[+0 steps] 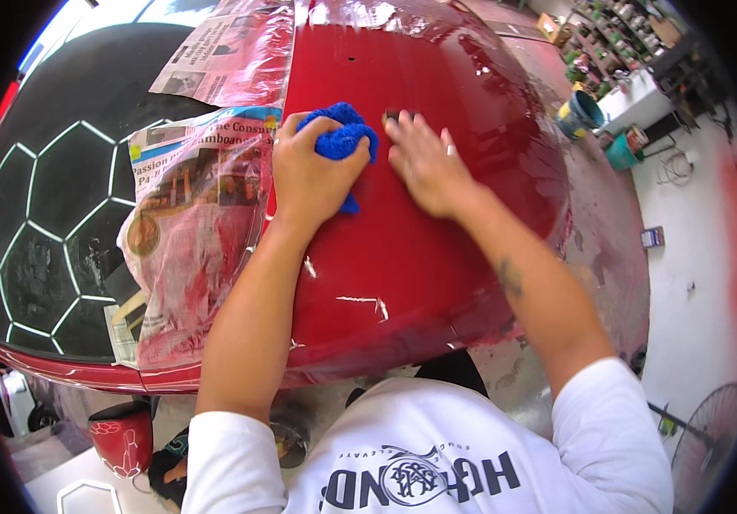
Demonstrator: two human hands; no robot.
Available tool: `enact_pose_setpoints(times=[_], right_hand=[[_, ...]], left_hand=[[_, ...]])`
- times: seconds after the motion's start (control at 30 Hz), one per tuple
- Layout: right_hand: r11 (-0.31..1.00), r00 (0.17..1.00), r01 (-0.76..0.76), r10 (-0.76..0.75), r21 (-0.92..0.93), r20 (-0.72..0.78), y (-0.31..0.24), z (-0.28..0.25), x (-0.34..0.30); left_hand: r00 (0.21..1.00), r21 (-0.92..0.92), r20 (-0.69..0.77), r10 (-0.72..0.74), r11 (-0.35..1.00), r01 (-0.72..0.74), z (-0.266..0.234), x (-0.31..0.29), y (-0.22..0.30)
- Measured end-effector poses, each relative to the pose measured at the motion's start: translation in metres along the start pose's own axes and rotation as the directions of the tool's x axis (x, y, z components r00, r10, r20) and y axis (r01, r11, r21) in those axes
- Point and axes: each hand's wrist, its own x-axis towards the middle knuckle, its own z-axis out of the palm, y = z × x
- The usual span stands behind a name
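Note:
My left hand (316,176) is closed around a bunched blue cloth (342,128), just above the red car hood (402,257) near its newspaper-covered edge. To the right, my right hand (432,171) presses down on the hood with its fingers stretched out close together. A small dark piece (392,115) with a pale edge peeks out at its fingertips. The rest of that piece is hidden under the fingers, so its kind cannot be told. The red paint looks glossy and carries bright reflections.
Newspaper masking (197,227) with plastic film borders the hood, beside a dark windshield (43,206) reflecting hexagonal lights. A red side mirror (122,441) juts out at the lower left. Buckets (581,116), cluttered shelves (617,43) and a standing fan (715,437) are at the right.

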Motion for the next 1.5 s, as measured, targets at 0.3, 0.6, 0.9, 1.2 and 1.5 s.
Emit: enact_pose_setpoints(times=[0.3,0.6,0.9,1.2,1.5], right_hand=[[1.0,0.979,-0.013,0.01,0.012,0.206,-0.134,-0.057,-0.234],[0.998,0.993,-0.06,0.062,-0.026,0.096,-0.056,-0.024,-0.052],[0.986,0.977,-0.168,0.168,-0.014,0.127,0.063,-0.005,0.272],[0.978,0.981,-0.189,0.184,0.087,0.066,0.102,0.015,0.331],[0.998,0.999,-0.031,0.028,0.057,0.043,-0.016,-0.006,0.0]], left_hand=[[0.998,-0.089,-0.025,-0.05,0.995,0.047,0.002,0.001,0.001],[0.998,-0.088,-0.04,-0.05,0.995,0.047,0.005,-0.003,0.011],[0.998,0.038,0.058,-0.02,0.999,0.018,-0.002,-0.01,0.016],[0.996,0.047,0.032,0.085,0.995,-0.086,-0.009,-0.009,0.009],[0.998,0.013,-0.059,0.031,0.999,-0.03,0.002,-0.006,-0.003]])
